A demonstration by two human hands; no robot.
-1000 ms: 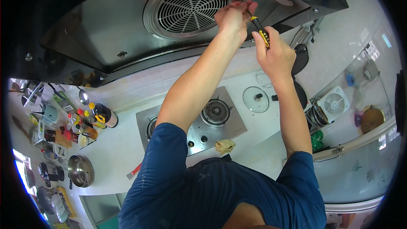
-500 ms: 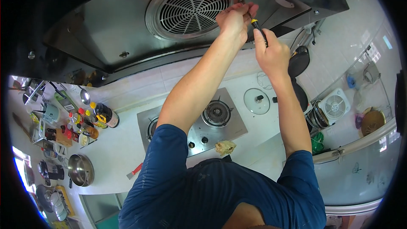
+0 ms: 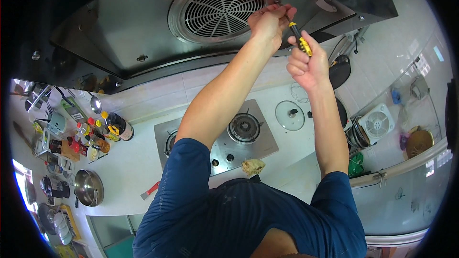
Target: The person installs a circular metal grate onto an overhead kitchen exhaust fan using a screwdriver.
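Note:
Overhead, a screwdriver [image 3: 300,40] with a black and yellow handle points up at the rim of the round vent grille [image 3: 224,10] in the range hood [image 3: 129,28]. My right hand [image 3: 308,64] grips its handle between thumb and index finger, the other fingers curled loosely below. Beside the grille's right rim, my left hand [image 3: 268,25] has its fingertips closed around the screwdriver's shaft. Those fingers partly cover the tip and whatever it touches.
Below my arms lies a two-burner gas hob [image 3: 263,145] with a crumpled cloth [image 3: 253,166] at its front edge. A glass lid [image 3: 289,115] is to its right. Bottles [image 3: 117,126], a steel pot [image 3: 89,188] and a red-handled scraper [image 3: 150,190] are on the left.
My right hand has turned and loosened around the screwdriver, so more of the yellow handle shows. My left hand stays by the grille's rim. The whole view has shifted slightly.

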